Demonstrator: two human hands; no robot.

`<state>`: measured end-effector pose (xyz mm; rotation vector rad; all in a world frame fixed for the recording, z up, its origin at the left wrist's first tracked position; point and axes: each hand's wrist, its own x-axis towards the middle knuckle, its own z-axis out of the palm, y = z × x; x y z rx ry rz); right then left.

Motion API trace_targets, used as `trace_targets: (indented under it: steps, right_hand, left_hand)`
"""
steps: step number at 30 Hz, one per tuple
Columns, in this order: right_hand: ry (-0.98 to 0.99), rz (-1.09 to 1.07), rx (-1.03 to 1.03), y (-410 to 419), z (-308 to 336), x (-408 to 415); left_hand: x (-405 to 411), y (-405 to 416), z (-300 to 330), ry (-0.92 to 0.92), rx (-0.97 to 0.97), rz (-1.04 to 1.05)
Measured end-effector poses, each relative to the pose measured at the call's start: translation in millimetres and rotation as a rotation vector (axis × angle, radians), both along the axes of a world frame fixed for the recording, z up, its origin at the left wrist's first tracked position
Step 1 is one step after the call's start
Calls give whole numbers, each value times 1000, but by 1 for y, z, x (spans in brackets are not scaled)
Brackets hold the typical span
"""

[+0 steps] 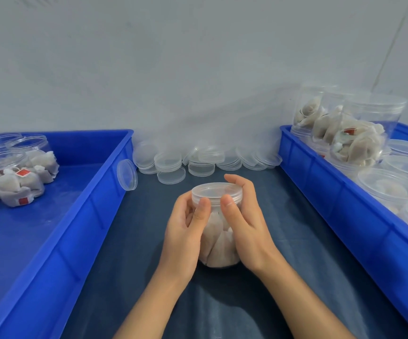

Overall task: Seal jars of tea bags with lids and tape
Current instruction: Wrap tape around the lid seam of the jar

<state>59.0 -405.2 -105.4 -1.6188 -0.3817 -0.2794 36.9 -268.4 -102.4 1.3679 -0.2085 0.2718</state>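
Gripping one lidded jar (218,241): left hand (185,231), right hand (244,228).

Blue bins, clear jars

Two bright blue bins (80,241) flank a dark navy mat (283,241); tea bags (19,189) look off-white with red tags.

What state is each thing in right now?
Jar: upright, holds tea bags, gripped by left hand.
Lid: on the jar, right hand fingers around it.
Spare lids: loose, piled by the wall.
Left bin: capped jars lying down.
Right bin: jars, some stacked.
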Motion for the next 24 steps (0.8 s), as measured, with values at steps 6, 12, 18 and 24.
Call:
trace_targets:
  steps: [6,12,18,24]
  right_hand:
    - [17,-22,43,1,2,1]
    - [26,-14,24,1,2,-1]
    - [31,-44,3,1,0,0]
    - [75,-19,139,2,6,-1]
  left_hand:
    - [0,-2,-2,4,31,-73]
    - [0,1,-2,-4,17,-65]
    - [1,-3,-5,-15,12,-40]
    - [2,0,-4,-31,-27,-19]
